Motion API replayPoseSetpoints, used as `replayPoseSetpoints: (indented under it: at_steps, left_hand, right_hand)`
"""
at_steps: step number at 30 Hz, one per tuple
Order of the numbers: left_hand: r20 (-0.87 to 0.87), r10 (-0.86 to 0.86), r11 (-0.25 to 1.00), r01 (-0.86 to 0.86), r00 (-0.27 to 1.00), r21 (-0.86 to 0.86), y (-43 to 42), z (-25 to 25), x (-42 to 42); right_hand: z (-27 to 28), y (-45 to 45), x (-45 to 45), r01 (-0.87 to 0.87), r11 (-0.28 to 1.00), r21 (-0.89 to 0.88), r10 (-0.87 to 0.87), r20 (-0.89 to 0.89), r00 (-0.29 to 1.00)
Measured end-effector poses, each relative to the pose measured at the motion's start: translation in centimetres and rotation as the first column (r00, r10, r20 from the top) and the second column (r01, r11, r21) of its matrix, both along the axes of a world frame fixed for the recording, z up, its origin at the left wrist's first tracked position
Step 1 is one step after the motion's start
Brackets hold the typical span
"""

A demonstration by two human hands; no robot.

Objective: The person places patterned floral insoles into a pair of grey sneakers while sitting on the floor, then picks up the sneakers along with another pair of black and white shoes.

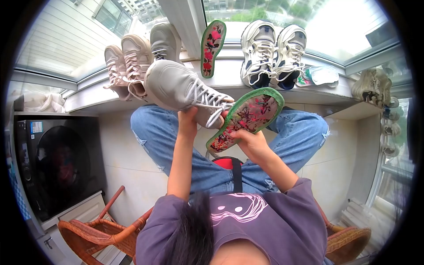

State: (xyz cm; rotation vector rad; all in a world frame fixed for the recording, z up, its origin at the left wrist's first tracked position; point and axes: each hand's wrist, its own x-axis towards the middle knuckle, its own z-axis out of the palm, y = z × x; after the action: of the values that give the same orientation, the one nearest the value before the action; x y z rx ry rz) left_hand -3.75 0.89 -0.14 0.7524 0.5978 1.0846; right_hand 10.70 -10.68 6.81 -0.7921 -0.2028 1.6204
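Observation:
My left hand [188, 120] grips a light grey lace-up sneaker [174, 86] from below, its toe pointing up and to the left. In my right hand [251, 143] is a flowered insole [256, 110] with a green edge, pinched near its narrower end with the thumb on top. The insole's lower part lies close to the sneaker's opening; whether they touch I cannot tell. A matching insole [213, 48] leans upright on the window ledge. Behind the held sneaker stands another grey sneaker [165, 42]. Some fingers of both hands are hidden.
Beige-pink sneakers [132, 59] stand on the left of the ledge [225, 81], white-and-navy sneakers [260, 55] on the right. Beside these lie wrapped insoles [324, 76]. A worn pair of shoes [372, 87] sits far right. A black washing machine [62, 159] is at left; a wicker chair [104, 234] surrounds me.

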Motion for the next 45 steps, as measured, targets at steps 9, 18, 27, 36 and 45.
replayPoseSetpoints:
  at_steps: [9, 18, 27, 36, 45]
  left_hand:
    - [-0.056, -0.072, 0.997, 0.072, 0.996, -0.007, 0.0, -2.1, 0.0]
    - [0.272, -0.337, 0.941, 0.331, 0.901, 0.069, -0.2, 3.3, 2.8]
    - [0.356, -0.248, 0.952, 0.294, 0.901, -0.081, -1.3, 2.4, 2.3]
    - [0.32, -0.115, 0.986, 0.148, 0.94, -0.081, 0.2, 3.4, 1.3]
    - [0.228, -0.108, 0.991, 0.122, 0.968, -0.05, 0.1, 4.6, 1.0]
  right_hand:
    - [2.5, -1.9, 0.5, -0.025, 0.998, 0.061, -0.001, 0.4, 0.917]
    - [7.2, -0.4, 2.0, -0.021, 0.988, 0.151, 0.042, -0.135, 0.99]
    - [9.4, 0.1, 4.9, -0.159, 0.979, 0.124, 0.152, 0.065, 0.986]
    - [8.7, -1.9, 8.9, -0.366, 0.93, -0.019, 0.102, 0.972, 0.21]
    - [9.7, -1.2, 7.4, -0.312, 0.939, -0.142, 0.047, 0.955, -0.292]
